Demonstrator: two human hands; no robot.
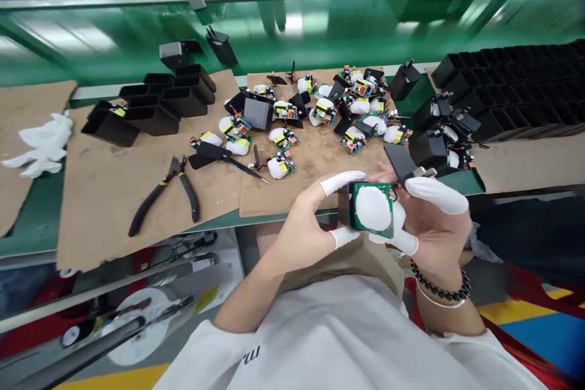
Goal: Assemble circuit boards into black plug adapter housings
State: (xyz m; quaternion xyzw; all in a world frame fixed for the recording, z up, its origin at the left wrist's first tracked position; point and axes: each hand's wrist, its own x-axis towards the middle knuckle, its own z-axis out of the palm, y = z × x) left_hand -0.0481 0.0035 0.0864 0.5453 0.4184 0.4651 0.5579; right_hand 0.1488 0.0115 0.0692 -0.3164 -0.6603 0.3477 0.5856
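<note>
Though lettering illegible, circuit board (372,210) in a pinch between fingers of left hand (306,228) and right hand (434,219).

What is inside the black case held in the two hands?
A green circuit board with a white pad sits in the black case. Anything deeper is hidden by the pad, the left hand and the right hand.

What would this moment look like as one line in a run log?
left hand: grips black housing | right hand: holds green circuit board at its opening | pliers: untouched on cardboard
</note>
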